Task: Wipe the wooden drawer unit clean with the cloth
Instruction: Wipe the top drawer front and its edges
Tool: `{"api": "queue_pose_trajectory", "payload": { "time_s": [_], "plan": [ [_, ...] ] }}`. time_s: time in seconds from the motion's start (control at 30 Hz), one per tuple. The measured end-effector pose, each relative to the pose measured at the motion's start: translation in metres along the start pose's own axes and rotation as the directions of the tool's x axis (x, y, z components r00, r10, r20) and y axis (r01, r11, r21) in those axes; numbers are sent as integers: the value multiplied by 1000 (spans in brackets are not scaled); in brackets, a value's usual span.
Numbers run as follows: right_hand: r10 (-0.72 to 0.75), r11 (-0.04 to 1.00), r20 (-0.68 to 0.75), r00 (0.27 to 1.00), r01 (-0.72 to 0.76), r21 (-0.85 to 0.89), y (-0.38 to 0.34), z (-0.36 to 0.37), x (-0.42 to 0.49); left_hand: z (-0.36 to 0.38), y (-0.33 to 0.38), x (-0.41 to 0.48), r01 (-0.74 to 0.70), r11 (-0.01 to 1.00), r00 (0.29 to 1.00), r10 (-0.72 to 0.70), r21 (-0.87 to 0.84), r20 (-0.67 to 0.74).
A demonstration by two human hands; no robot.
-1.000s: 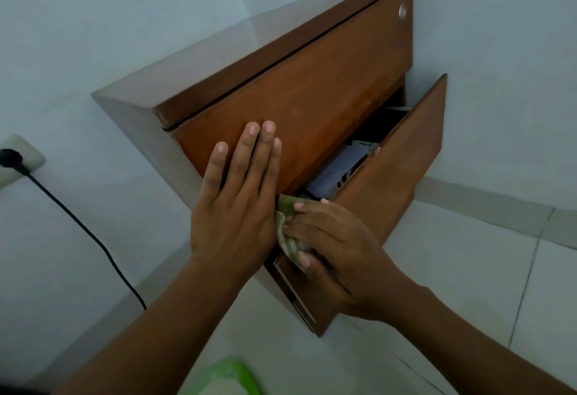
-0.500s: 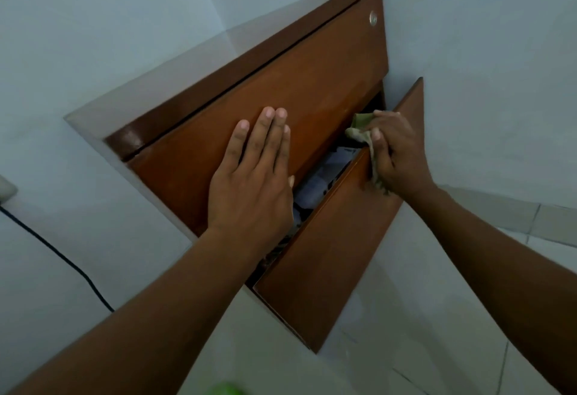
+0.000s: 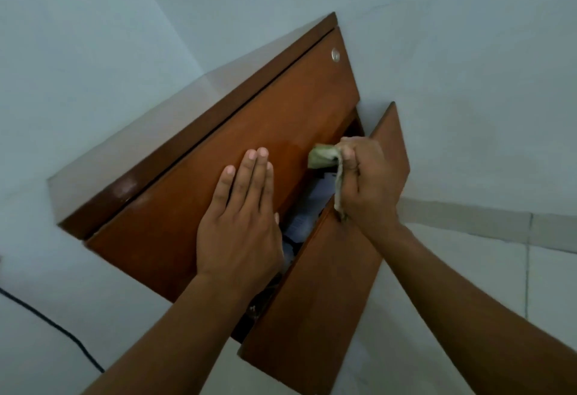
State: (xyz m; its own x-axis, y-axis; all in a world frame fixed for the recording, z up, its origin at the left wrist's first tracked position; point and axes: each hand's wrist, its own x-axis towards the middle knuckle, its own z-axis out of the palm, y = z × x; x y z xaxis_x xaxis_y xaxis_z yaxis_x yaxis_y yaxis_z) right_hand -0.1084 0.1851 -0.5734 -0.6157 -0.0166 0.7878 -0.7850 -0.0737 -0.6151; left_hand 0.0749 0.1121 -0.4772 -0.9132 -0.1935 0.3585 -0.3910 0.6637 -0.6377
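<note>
- Currently, left hand (image 3: 240,223) is laid flat, fingers straight, on the upper drawer front (image 3: 296,107), likely so the drawer unit (image 3: 131,187) is steadied.
- Cloth (image 3: 323,159) is gripped, bunched, in the curled right hand (image 3: 368,182) at the top edge of the open lower drawer (image 3: 312,301).
- That edge is judged to be the part being wiped.

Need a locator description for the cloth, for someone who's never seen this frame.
Start at the wooden drawer unit in the wall corner; its lower drawer stands pulled open. At that drawer's top edge the right hand grips the cloth, the only pale green, crumpled thing against the brown wood.
</note>
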Motion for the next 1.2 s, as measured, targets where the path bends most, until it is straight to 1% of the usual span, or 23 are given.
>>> {"api": "queue_pose_trajectory", "payload": {
  "time_s": [0.03, 0.07, 0.1, 0.17, 0.23, 0.3, 0.33, 0.4, 0.43, 0.47, 0.57, 0.67, 0.73, 0.83, 0.9, 0.97, 1.0, 1.03, 1.1, 1.13, 1.17, 1.2],
  "plan": [
    [-76, 997, 84, 993, 75, 24, -8, 4, -12, 1, 0, 3, -2, 1000, 1000, 2, -7, -6],
    [-128, 992, 137, 982, 125, 36, -7, 8, -20, 1, 0, 5, -7, 1000, 1000, 7, -14, -12],
    [-162, 987, 161, 974, 158, 36, -1, 10, -22, 2, 0, 7, -12, 1000, 1000, 12, -23, -14],
    [-186, 982, 161, 969, 188, 3, 18, 9, -20, 2, 2, 11, -22, 999, 1000, 21, -44, -5],
    [-187, 982, 130, 974, 191, -17, 35, 11, -12, 3, 5, 11, -17, 998, 1000, 16, -64, -9],
    [-135, 990, 56, 989, 137, -28, 43, 13, 3, 4, 8, 12, -8, 997, 1000, 7, -76, -15],
    [-71, 997, -19, 997, 70, -31, 43, 11, 10, 5, 10, 12, -8, 997, 1000, 6, -81, -17],
    [85, 996, -161, 983, -88, -14, 34, 6, 15, 7, 13, 12, -7, 997, 1000, 5, -78, -24],
    [125, 992, -184, 975, -126, 5, 25, 5, 12, 8, 14, 13, -6, 997, 1000, 4, -74, -26],
    [140, 990, -166, 976, -138, 29, 14, 6, 5, 9, 15, 14, -7, 997, 1000, 5, -71, -25],
    [111, 990, -15, 994, -109, 88, -9, 23, -26, 12, 14, 16, -27, 998, 999, 26, -49, -22],
    [17, 996, 70, 997, -23, 90, 7, 35, -34, 14, 12, 17, -50, 999, 999, 50, -19, -18],
    [0, 999, 85, 996, -4, 50, 22, 40, -33, 17, 12, 16, -65, 998, 998, 65, -7, -4],
    [83, 996, 52, 995, -85, 30, 39, 48, -23, 20, 13, 16, -83, 996, 997, 82, 19, 8],
    [192, 980, -45, 980, -189, 53, 45, 48, -10, 21, 12, 16, -90, 996, 996, 90, 25, 2],
    [326, 945, -179, 928, -311, 104, 41, 42, -4, 22, 12, 16, -95, 995, 995, 96, 19, -7],
    [353, 934, -206, 913, -333, 128, 34, 41, -7, 24, 12, 17, -102, 995, 995, 103, 16, -12],
    [329, 942, -188, 925, -307, 138, 23, 42, -14, 24, 13, 19, -110, 994, 994, 110, 13, -14],
    [199, 972, -63, 978, -188, 141, 4, 52, -36, 25, 14, 23, -129, 992, 992, 129, 3, -19],
    [139, 980, -5, 990, -137, 143, 3, 59, -44, 26, 14, 25, -137, 991, 990, 137, -1, -27],
    [111, 983, 28, 993, -114, 141, 9, 64, -43, 26, 14, 28, -144, 990, 989, 144, -2, -34],
    [124, 983, 37, 992, -128, 131, 19, 67, -37, 27, 14, 32, -154, 988, 988, 154, 2, -35]
  ]
}}
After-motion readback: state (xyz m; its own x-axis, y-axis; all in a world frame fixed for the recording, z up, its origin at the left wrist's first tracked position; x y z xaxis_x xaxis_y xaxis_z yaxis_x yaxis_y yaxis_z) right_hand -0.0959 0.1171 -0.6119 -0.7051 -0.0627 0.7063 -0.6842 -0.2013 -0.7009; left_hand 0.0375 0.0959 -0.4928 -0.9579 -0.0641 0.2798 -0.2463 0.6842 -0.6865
